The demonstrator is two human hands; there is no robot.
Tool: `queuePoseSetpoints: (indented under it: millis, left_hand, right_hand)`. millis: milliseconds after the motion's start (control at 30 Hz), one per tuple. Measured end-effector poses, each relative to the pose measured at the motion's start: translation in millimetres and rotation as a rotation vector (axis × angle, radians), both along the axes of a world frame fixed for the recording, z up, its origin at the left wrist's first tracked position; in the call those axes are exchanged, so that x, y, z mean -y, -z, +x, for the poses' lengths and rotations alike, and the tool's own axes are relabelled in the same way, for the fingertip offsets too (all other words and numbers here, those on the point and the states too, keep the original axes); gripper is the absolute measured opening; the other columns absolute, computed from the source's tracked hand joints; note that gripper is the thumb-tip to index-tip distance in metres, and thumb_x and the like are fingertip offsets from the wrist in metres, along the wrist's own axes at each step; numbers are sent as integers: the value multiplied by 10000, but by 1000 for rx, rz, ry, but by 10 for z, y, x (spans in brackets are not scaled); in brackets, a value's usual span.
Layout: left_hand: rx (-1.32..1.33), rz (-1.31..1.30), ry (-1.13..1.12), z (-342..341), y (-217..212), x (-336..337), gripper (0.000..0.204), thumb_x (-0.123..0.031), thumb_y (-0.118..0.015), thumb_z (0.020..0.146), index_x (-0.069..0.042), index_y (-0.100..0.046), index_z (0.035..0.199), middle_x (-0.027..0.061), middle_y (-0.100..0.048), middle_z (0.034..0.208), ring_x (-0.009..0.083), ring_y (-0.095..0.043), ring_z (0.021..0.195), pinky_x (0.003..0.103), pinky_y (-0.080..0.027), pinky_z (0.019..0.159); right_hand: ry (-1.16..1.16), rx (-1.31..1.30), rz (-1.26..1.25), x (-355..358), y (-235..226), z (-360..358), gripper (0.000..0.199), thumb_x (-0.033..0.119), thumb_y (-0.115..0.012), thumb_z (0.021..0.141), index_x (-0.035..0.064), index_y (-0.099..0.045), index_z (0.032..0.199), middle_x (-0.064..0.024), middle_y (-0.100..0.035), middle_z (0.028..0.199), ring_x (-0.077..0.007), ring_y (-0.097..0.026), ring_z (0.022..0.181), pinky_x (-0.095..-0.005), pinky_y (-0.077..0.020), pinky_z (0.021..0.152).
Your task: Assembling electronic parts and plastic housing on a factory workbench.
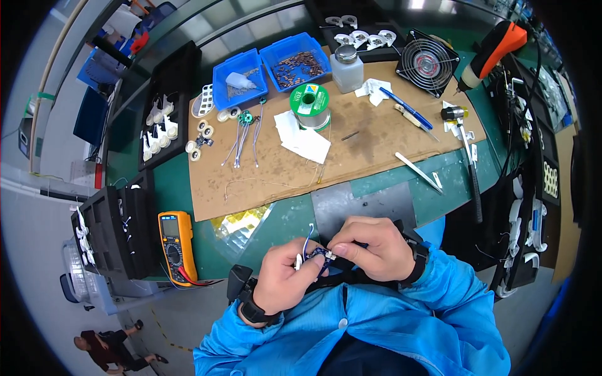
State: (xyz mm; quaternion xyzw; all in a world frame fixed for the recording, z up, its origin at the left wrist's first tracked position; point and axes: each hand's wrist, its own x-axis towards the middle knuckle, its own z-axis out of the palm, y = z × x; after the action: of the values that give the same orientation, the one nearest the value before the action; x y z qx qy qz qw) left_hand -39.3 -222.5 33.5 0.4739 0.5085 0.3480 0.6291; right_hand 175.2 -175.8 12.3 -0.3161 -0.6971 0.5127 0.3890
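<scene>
Close to my body, in front of the bench edge, both hands meet over a small dark blue circuit board (pixel 320 254) with wires on it. My left hand (pixel 283 276) is closed round the board, thumb on top. A blue and white wire (pixel 308 235) sticks up beside its fingers. From the other side my right hand (pixel 375 249) pinches at a small white connector (pixel 330 255) on the board's edge. The fingers hide much of the board, so how the connector sits cannot be made out.
A cardboard sheet (pixel 251 182) covers much of the green bench, bearing a solder spool (pixel 310 106), blue bins (pixel 295 59), a dispenser bottle (pixel 347 67) and tweezers (pixel 419 172). An orange multimeter (pixel 177 244) lies left; a fan (pixel 427 62) and electric screwdriver (pixel 495 53) are right.
</scene>
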Motion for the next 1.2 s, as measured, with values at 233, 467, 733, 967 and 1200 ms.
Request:
queuePoseSetpoints:
  millis: [233,467,733,967,1200]
  left_hand:
    - [-67,55,46,88,-15,-6,83,-14,-622,961,50,-667,990,100,-707,895,142,-685,756,261,-517,640]
    - [40,41,-14,156,-1,-10,77,-28,-632,958,30,-677,982,63,-719,779,100,-668,697,262,-514,625]
    - [-285,202,111,200,-76,-38,61,-8,-633,915,28,-680,902,62,-706,739,108,-673,681,265,-513,605]
    - [-338,277,171,88,-23,-15,66,-6,-634,906,17,-692,881,72,-710,735,105,-666,674,272,-515,609]
    - [-52,16,-377,-259,165,-218,290,-170,-599,1022,13,-567,1245,30,-594,836,80,-539,661,236,-439,563]
  right_hand:
    - [-22,28,37,-5,-17,144,73,68,-712,918,7,-744,942,-107,-693,802,-232,-664,702,-329,-519,626]
    - [20,-47,56,40,22,161,51,76,-705,919,37,-718,949,-106,-646,790,-285,-646,687,-366,-508,603]
    - [-136,114,127,-109,-59,305,65,108,-705,918,47,-712,937,-109,-653,811,-314,-651,714,-385,-516,618]
    - [-346,160,27,-189,-113,223,112,156,-667,947,44,-674,935,-140,-654,868,-380,-643,792,-433,-512,669]
    - [-60,261,-90,-796,-77,-284,197,190,-639,994,-1,-686,996,-92,-689,789,-182,-662,734,-341,-518,677]
